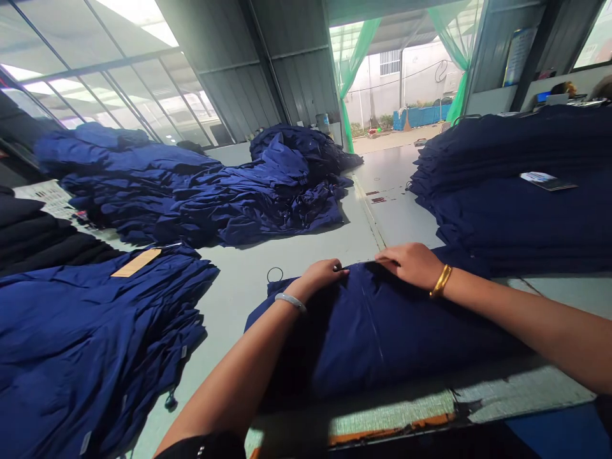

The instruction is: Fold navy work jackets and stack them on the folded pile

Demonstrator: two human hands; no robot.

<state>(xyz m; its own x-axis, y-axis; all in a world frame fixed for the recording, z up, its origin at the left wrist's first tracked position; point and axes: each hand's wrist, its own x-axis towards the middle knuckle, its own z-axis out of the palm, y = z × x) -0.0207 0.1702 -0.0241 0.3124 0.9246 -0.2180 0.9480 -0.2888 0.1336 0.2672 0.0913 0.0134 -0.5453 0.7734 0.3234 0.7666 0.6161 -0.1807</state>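
Soft, limp, light navy garment [382, 331], best taken at its top fold [358, 266], with right hand [408, 264] flat and open on the cloth, left hand [318, 275] curled at the edge, any pinch impossible to tell.

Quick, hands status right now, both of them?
Left hand: closed, fingers pinching the edge of the folded navy garment.
Right hand: open, resting on that garment.
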